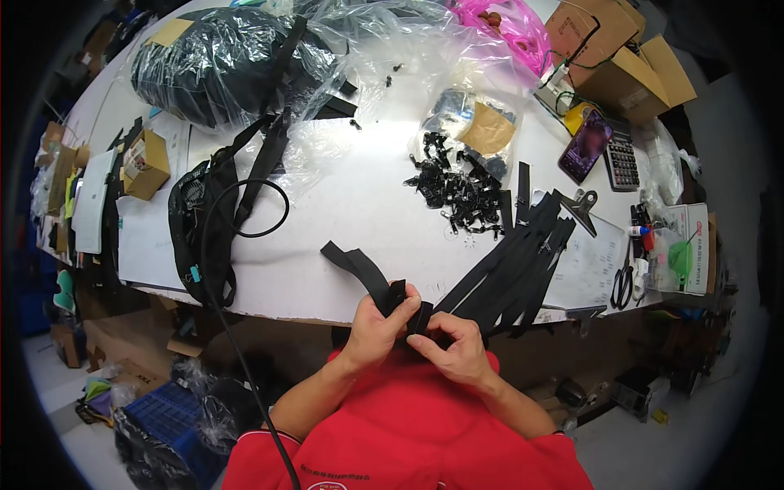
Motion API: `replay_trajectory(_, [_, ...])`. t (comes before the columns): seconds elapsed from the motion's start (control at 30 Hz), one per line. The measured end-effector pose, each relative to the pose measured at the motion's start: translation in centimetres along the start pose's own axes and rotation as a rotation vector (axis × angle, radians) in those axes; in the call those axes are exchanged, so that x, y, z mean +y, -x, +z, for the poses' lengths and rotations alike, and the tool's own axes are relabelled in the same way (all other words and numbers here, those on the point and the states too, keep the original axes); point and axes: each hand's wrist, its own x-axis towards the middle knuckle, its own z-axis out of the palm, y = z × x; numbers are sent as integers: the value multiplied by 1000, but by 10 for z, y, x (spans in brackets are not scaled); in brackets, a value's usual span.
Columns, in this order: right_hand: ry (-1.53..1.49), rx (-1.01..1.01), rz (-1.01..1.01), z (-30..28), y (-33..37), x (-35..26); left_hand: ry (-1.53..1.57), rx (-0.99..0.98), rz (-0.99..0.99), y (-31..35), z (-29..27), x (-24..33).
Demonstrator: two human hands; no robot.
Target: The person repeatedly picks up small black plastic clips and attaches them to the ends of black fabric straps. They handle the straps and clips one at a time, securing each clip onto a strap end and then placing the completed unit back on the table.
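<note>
At the table's near edge I hold a black zipper tape (359,268) in front of my chest. My left hand (380,331) pinches it between thumb and fingers, and its loose end sticks up and to the left over the white tabletop. My right hand (456,347) is closed on another part of the same tape, close beside the left. What lies between the fingertips is partly hidden. Just right of my hands, a fan of black zipper tapes (510,265) lies on the table. Beyond it is a heap of small black zipper sliders (461,192).
A black bag (200,220) lies at the left, with a black cable (216,278) running across it toward me. Large plastic-wrapped black goods (237,65) stand behind. On the right are a phone (585,145), a calculator (622,163), a clipboard (584,265), scissors (622,284) and cardboard boxes (645,77).
</note>
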Motion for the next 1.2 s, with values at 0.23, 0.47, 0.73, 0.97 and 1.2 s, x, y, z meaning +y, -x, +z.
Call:
replay_trajectory(0.23, [0, 497, 182, -95, -15, 2, 616, -161, -62, -7, -2, -4])
replay_trajectory(0.47, [215, 269, 1, -89, -21, -15, 190, -134, -39, -4, 2, -5])
replay_trajectory(0.73, [-658, 101, 182, -26, -21, -9, -486, 68, 645, -1, 4, -18])
replay_trajectory(0.97, [-581, 137, 141, -17, -14, -16, -315, 62, 505, 6, 8, -22])
replay_trajectory(1.2, [83, 66, -106, -27, -18, -36, -490, 15, 432, 0, -2, 1])
